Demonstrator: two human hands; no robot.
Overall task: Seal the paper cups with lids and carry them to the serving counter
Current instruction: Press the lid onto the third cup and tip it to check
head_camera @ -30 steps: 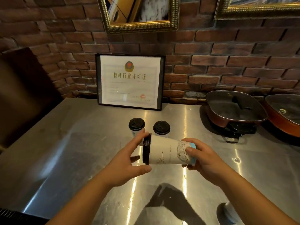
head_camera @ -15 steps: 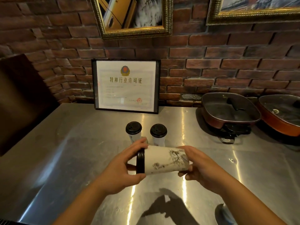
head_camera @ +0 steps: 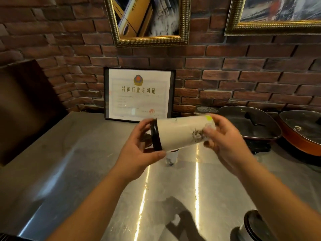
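Observation:
I hold a white paper cup [head_camera: 178,133] sideways above the steel counter [head_camera: 69,162], its black lid [head_camera: 156,134] pointing left. My left hand [head_camera: 139,153] grips the lid end, thumb under the rim and fingers over it. My right hand [head_camera: 224,141] wraps around the cup's base, which has a yellow-green band. Behind and below the held cup stand two other lidded cups, mostly hidden; the lower part of one [head_camera: 172,158] shows, and a bit of the other's dark lid [head_camera: 145,137] shows between my fingers.
A framed certificate [head_camera: 139,94] leans on the brick wall at the back. Two lidded electric pans [head_camera: 250,124] [head_camera: 304,131] sit at the right. A stack of black lids [head_camera: 251,225] lies at the lower right edge. A dark panel [head_camera: 26,105] stands at the left.
Both hands have raised the sideways cup higher and farther from me, so it now covers the two standing cups. The cup has turned in my hands, showing a different side.

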